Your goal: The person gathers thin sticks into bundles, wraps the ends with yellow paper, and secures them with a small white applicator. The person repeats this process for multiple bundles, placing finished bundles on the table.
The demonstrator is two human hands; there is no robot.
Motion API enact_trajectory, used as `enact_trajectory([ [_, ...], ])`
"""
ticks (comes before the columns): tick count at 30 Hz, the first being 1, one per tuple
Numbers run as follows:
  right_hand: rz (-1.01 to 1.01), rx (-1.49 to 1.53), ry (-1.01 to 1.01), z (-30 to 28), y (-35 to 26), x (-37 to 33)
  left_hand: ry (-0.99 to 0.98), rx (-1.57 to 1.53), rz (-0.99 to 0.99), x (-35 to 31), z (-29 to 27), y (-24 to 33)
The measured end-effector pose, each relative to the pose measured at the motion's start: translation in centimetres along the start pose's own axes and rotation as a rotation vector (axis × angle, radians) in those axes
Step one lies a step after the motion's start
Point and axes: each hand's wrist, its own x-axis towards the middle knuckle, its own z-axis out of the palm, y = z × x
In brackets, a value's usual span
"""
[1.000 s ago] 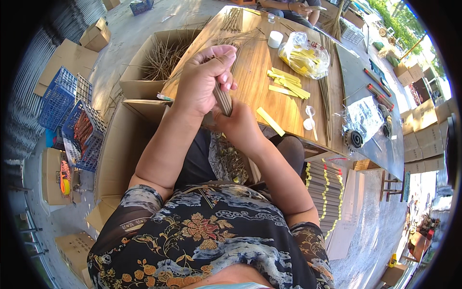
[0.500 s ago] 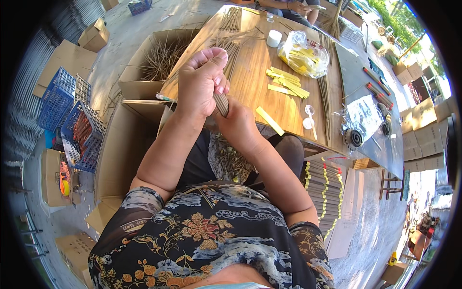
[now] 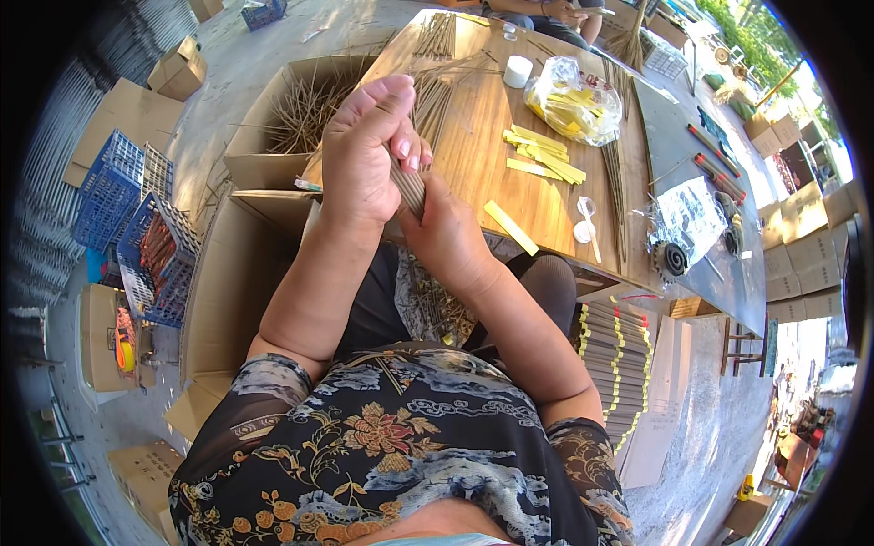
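Both hands meet over the near edge of the wooden table (image 3: 473,155). Left hand (image 3: 364,150) is curled around the upper part of a thin bundle of sticks (image 3: 410,187), thumb and fingers pinching it; right hand (image 3: 446,227) grips the same bundle just below, fist closed. At far left sit blue crates (image 3: 114,187), then a cardboard box of loose sticks (image 3: 291,114). Right of the hands lie yellow paper strips (image 3: 542,155), a plastic bag of yellow strips (image 3: 574,86) and stacked finished bundles (image 3: 605,359).
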Motion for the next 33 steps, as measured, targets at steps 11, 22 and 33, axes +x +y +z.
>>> enact_trajectory([
  [11, -0.087, 0.006, 0.107, -0.2, 1.0, 0.2, -0.124, 0.511, 0.096, -3.5, -2.5, -3.8],
  [22, -0.244, -0.064, 0.191, 0.5, 1.6, -0.4, -0.028, 0.255, 0.122, -2.9, 0.6, -3.3],
  [33, -0.279, 0.181, -0.040, -2.9, -1.1, -0.5, -0.215, 0.737, 0.489, -3.0, 3.6, 1.9],
])
